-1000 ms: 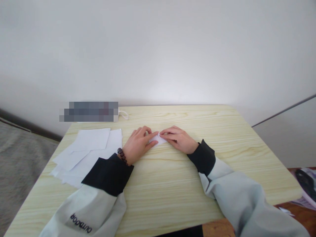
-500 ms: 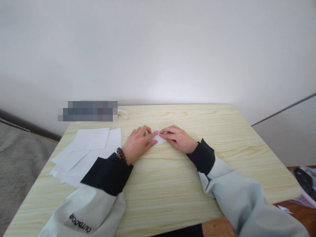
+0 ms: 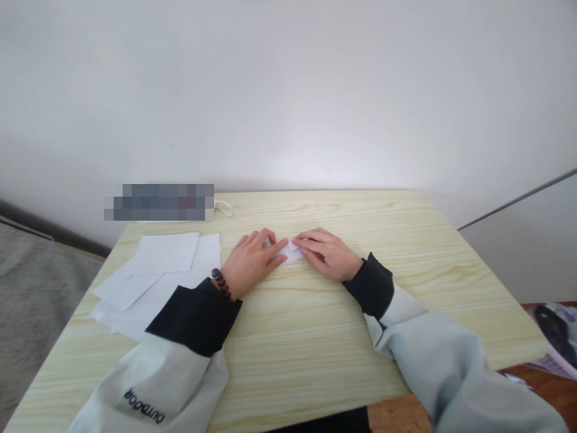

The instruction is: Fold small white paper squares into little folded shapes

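A small folded piece of white paper (image 3: 291,254) lies on the wooden table between my hands. My left hand (image 3: 253,258), with a dark beaded bracelet at the wrist, grips its left side, thumb and index finger at the paper. From the right, my right hand (image 3: 328,254) presses its fingertips on the paper's upper right part, where a fold shows. The fingers of both hands cover the paper's ends. To the left of my left hand, several loose white sheets (image 3: 164,254) overlap in a pile.
A blurred-out object (image 3: 162,203) with a white loop (image 3: 224,208) sits at the table's back left, by the white wall (image 3: 315,96). The pale wood-grain table (image 3: 306,355) reaches toward me. On the floor at right stands a basket (image 3: 556,355) with dark things.
My right fingertips have shifted slightly right along the paper, so more of its folded middle shows. The left hand keeps its place on the paper.
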The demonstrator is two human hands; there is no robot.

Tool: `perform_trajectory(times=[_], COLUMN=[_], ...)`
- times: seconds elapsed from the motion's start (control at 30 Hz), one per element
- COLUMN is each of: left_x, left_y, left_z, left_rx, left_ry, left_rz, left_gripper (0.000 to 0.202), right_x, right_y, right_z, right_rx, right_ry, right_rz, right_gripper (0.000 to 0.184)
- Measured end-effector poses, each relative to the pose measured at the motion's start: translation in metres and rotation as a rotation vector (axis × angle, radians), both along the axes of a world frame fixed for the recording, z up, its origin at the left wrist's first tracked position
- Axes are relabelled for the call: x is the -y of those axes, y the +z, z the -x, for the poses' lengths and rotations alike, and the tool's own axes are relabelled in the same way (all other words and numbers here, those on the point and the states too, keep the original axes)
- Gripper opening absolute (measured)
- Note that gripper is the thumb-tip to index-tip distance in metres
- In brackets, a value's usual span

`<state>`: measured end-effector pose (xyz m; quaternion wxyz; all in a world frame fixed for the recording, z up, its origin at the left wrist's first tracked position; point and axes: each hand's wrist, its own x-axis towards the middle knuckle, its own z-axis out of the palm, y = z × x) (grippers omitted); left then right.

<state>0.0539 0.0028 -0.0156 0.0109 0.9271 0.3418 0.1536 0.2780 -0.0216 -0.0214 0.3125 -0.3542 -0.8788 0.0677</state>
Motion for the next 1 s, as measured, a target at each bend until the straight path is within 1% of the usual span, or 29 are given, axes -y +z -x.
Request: perform_trajectory(times=[0.3, 0.57, 0.67, 0.77, 0.83, 1.0], left_x=[0.000, 0.000, 0.000, 0.000, 0.000, 0.000], left_y=[-0.001, 0.001, 0.001, 0.001, 0.001, 0.001], left_z=[0.001, 0.001, 0.000, 0.000, 0.000, 0.002], left_rx=[0.017, -0.008, -0.015, -0.023, -0.028, -0.026], left_ry=[0.006, 0.031, 0.026, 0.018, 0.022, 0.037], left_rz=[-0.022, -0.027, -0.034, -0.047, -0.057, -0.060], left_gripper=[0.032, 0.031, 0.032, 0.032, 0.032, 0.031], right_x=[-0.001, 0.003, 0.002, 0.000, -0.002, -0.002], right_y=[-0.001, 0.001, 0.002, 0.003, 0.002, 0.000], right_z=[0.002, -0.005, -0.001, 0.005, 0.006, -0.004], right_rx=[0.089, 0.050, 0.061, 0.121, 0.146, 0.098], right_ry=[-0.043, -0.079, -0.094, -0.111, -0.116, -0.106], right_rz=[-0.006, 0.015, 0.019, 0.019, 0.014, -0.005], right_gripper=[0.028, 0.022, 0.024, 0.029, 0.029, 0.023])
